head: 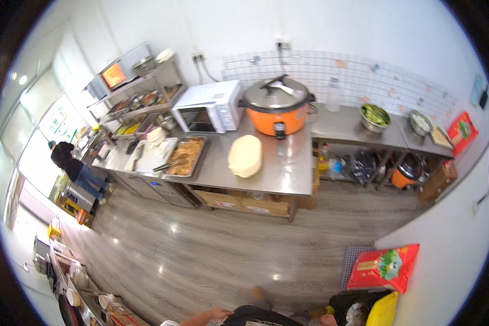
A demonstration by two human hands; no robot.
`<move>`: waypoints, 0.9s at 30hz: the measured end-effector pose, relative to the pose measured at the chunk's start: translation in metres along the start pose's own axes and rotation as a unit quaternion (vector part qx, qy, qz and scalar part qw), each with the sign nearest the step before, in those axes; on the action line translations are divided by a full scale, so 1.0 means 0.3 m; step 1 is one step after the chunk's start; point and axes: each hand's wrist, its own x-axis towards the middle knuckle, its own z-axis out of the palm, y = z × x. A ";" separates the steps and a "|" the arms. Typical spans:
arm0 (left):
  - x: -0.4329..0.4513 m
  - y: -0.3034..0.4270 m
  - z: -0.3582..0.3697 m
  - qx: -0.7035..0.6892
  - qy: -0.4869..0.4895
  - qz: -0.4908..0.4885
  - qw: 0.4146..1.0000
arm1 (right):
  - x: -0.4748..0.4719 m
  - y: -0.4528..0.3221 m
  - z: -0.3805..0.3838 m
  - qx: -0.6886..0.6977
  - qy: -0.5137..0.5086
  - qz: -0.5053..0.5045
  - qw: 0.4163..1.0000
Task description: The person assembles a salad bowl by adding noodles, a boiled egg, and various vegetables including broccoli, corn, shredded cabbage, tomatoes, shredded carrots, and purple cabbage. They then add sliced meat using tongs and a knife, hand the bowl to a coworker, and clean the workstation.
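Observation:
My left hand (221, 313) shows low at the bottom edge, beside the dark clothing on my body. Its fingers look curled, and nothing held can be made out. At the lower right, my right hand (329, 320) is only partly in view. It is nearest to a black bin (337, 302) with a yellow lid (382, 310) and what looks like a plastic liner inside. Whether that hand touches the bin cannot be told. Across the floor stands a stainless steel worktable (287, 165) bearing a stack of cream takeaway containers (245, 157) and an orange rice cooker (277, 121).
A white microwave (207, 108), a metal tray of food (184, 157) and a white cutting board (148, 159) occupy the worktable's left part. Bowls of greens (375, 118) stand along the wall. A red bag (385, 267) lies by the right wall. Another person (71, 163) stands far left.

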 end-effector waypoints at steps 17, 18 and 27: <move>-0.094 -0.363 -0.376 -0.378 0.241 -0.110 0.887 | -0.171 -1.866 -0.540 -0.142 -0.009 -0.284 0.948; -0.102 -0.357 -0.396 -0.332 0.282 -0.100 0.894 | -0.153 -1.959 -0.557 -0.158 -0.014 -0.293 0.943; -0.267 -0.338 -0.724 -0.406 0.468 -0.171 0.766 | 0.031 -2.829 -0.600 -0.279 -0.077 -0.381 0.878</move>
